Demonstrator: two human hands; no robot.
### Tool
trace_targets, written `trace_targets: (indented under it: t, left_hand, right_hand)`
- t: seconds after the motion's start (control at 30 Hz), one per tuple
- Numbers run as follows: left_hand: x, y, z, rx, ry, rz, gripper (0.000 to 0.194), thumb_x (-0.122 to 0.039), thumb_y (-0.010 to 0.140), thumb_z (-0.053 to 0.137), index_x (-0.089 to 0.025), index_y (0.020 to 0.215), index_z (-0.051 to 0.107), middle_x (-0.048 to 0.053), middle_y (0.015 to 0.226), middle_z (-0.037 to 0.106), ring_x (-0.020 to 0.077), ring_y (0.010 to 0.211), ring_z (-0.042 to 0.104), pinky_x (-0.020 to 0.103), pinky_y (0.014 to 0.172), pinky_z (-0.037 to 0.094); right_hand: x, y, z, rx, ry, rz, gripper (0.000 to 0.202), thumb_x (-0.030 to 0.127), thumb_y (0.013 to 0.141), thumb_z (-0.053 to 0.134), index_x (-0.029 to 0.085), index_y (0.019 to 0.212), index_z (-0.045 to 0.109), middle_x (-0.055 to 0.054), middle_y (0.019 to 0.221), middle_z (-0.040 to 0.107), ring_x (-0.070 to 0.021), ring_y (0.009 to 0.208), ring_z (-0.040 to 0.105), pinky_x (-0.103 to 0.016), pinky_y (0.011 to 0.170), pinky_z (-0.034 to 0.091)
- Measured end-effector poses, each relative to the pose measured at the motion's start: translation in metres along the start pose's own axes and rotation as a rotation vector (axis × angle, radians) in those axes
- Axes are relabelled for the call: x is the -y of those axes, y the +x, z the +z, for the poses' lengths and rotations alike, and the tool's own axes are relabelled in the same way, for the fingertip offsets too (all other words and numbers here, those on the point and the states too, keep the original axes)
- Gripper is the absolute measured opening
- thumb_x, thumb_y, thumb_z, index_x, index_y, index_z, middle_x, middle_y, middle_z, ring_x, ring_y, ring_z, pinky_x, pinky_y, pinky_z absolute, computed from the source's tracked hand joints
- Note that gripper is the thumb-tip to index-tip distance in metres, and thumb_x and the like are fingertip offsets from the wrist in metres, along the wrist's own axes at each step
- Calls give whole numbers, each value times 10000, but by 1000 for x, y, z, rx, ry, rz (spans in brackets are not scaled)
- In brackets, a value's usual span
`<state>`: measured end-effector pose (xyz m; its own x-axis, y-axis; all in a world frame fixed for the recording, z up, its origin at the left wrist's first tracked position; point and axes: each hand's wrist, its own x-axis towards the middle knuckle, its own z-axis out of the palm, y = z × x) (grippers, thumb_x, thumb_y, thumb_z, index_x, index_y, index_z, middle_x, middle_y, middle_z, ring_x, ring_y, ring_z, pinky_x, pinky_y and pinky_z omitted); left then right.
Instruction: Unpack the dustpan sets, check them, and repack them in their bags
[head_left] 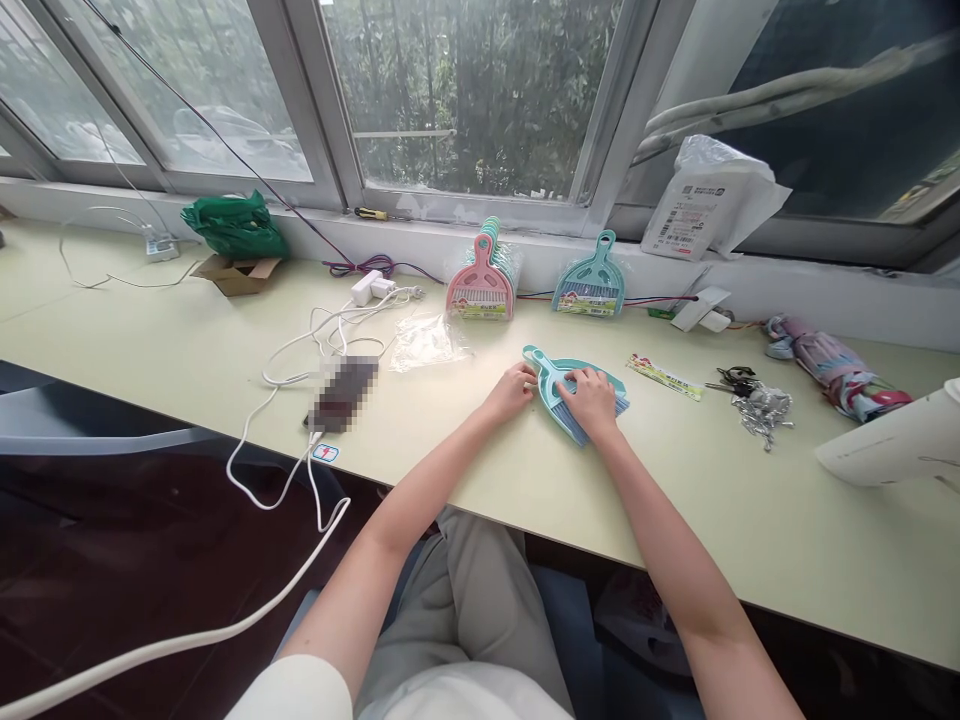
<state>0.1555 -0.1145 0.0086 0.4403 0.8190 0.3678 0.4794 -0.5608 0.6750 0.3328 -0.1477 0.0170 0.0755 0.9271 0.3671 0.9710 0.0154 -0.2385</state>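
Dustpan: teal, on the pale table (750, 540) in front of the person; the dustpan (616, 384) is the reference for all places below.
Brush: teal with blue-grey bristles; the brush (553, 378) lies over the dustpan.
Left hand: the left hand (516, 391) is at the dustpan's left side by the handles, fingers bent; cannot tell whether they pinch or only touch.
Right hand: the right hand (590, 400) is palm down over the brush on the dustpan, fingers spread; contact seen, firmness of grip cannot be told.
Label strip: the label strip (664, 377) lies flat just right of the dustpan; green and yellow, with printed characters too small to read.
Pink set: the pink set (481, 280) stands behind and left of the dustpan, more behind it; similar coloured label, lettering unreadable.
Teal set: the teal set (598, 275) is upright behind the dustpan, label across its lower part, unreadable.
White bag: the white bag (697, 205) is on the sill, behind and right of the dustpan; square code, barcode, black and red print, illegible.
Sticker: the sticker (325, 453) is well left of the dustpan, blue-bordered, with a red figure resembling a 4.
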Motion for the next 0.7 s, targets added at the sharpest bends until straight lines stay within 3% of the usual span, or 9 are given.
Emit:
trace_targets:
  t: [0.17, 0.5, 0.7]
  left_hand:
    - [1, -1, -3, 38, -24, 13, 386, 49, 682, 489, -145, 924, 719, 90, 1077, 589, 172, 1004, 594, 244, 752, 559]
    - [7, 1, 3, -20, 64, -52, 395, 24, 722, 461, -171, 931, 733, 94, 1115, 559, 195, 1073, 566, 333, 958, 498]
    - [3, 0, 5, -46, 81, -65, 413, 44, 722, 432, -143, 941, 728, 112, 1166, 520, 195, 1091, 553, 324, 970, 483]
  right_hand:
    - [-8, 4, 1, 14, 26, -20, 283, 420, 877, 473, 220, 972, 648, -88, 1030, 645, -273, 994, 483, -371, 797, 361]
    - [-9, 4, 3, 26, 47, -68, 294, 431, 893, 452, 229, 988, 645, -77, 1055, 657, -271, 1004, 490, -380, 818, 367]
    - [-8, 4, 3, 17, 59, -78, 304, 431, 894, 439, 224, 983, 644, -80, 1059, 659, -275, 995, 488, -382, 814, 363]
